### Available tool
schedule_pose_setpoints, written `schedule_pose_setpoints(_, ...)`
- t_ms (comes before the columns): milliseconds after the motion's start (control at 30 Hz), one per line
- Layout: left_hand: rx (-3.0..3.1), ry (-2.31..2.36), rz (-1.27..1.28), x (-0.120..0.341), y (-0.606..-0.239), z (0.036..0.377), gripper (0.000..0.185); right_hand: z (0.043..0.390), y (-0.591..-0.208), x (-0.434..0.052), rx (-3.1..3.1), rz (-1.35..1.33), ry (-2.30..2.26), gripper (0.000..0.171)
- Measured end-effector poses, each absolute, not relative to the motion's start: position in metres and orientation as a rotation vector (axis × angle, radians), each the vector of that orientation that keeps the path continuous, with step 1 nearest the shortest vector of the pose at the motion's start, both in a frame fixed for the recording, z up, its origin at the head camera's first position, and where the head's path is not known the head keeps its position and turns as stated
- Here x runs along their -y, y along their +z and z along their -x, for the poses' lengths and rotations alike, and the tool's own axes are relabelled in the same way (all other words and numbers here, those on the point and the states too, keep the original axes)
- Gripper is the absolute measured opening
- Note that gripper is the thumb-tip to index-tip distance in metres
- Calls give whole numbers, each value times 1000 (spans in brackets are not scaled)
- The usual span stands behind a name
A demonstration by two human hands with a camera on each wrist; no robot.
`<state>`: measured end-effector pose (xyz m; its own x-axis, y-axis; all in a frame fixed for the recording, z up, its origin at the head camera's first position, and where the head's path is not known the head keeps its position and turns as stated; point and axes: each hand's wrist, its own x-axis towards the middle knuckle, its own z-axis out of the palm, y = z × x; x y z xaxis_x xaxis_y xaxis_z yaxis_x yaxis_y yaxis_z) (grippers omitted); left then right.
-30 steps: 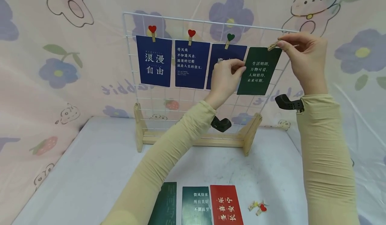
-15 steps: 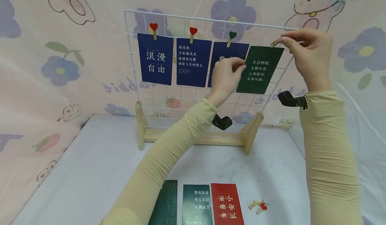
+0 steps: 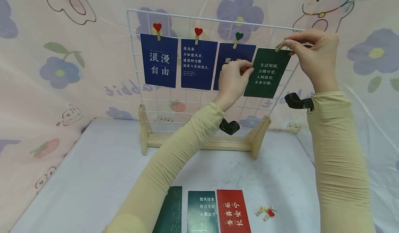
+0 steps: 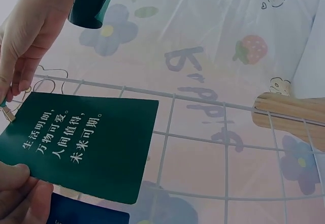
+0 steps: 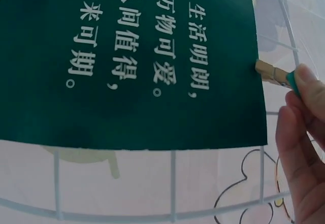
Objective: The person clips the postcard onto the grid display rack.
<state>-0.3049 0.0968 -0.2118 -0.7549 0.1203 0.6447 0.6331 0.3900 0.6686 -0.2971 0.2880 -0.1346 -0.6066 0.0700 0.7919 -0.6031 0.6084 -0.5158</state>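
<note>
Fingers of the left hand pinch the left edge of the green card in the head view; those of the right hand pinch a clip at its top edge, toward the right corner. The card hangs tilted before the right part of the rack, beside the row of blue cards.

Left wrist view: the thumb lies on the card's face, at the upper half of that edge. No bend shows, so the card is probably light and stiff enough to keep its shape, yet thin enough to crease under a hard squeeze. Its face looks smooth and may slide; an edge hold leaves the print uncovered.

Right wrist view: thumb and forefinger grip the clip's tail, by its teal heart. The mouth meets the card's edge; how deeply it bites cannot be told. Small and presumably springy, the clip is best held at the tail end, where a slip could twist it.
</note>
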Motion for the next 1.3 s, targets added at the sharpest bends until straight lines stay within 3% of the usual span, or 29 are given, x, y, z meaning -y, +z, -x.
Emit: schedule_pose_setpoints(1300, 2130, -1365, 664, -97, -212, 305, 17, 298, -138, -276, 2107, -384, 893, 19)
